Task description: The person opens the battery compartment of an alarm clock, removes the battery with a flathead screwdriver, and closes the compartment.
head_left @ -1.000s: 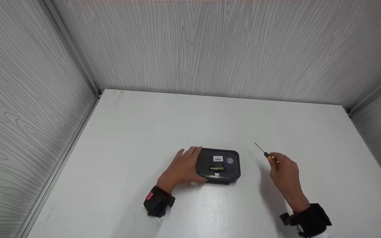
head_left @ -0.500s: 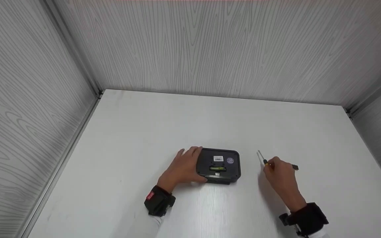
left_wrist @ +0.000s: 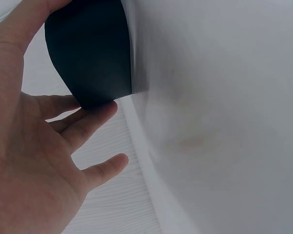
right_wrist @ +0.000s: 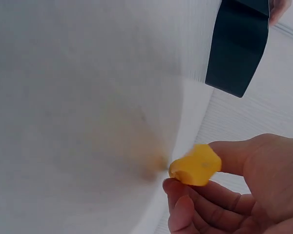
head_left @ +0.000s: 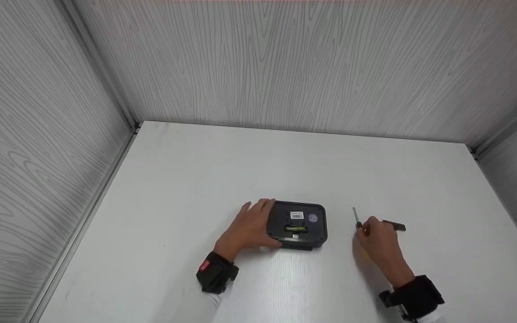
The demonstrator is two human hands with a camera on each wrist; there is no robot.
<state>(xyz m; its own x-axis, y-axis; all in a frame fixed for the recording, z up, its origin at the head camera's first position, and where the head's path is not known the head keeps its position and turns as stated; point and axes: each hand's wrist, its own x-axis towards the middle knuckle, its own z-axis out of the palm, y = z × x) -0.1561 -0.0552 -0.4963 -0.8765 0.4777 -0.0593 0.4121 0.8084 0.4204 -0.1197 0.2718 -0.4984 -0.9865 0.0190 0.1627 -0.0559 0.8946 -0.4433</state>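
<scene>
A black box-shaped device (head_left: 278, 226) lies with its labelled back up on the table, an uncovered slot in it showing a yellow-green battery (head_left: 295, 229). My left hand (head_left: 247, 229) grips its left end, thumb at the near edge and fingers at the far one. The left wrist view shows the device's dark side (left_wrist: 95, 53) between thumb and fingers. To the right, my right hand (head_left: 379, 242) pinches a small screwdriver (head_left: 356, 216), shaft pointing away. Its yellow handle end (right_wrist: 198, 165) shows in the right wrist view. Beside that hand lies a small flat black piece (head_left: 395, 225), possibly the battery cover.
The white tabletop (head_left: 240, 157) is bounded by a grey wood-grain back panel (head_left: 258, 67) and side panels, the left one (head_left: 38, 148) among them. Both wrists wear black camera straps, as on the left wrist (head_left: 216, 273).
My right hand has moved slightly left and nearer, and the screwdriver has turned to point more straight away. The black piece has come into view beside it. My left hand and the device stay put.
</scene>
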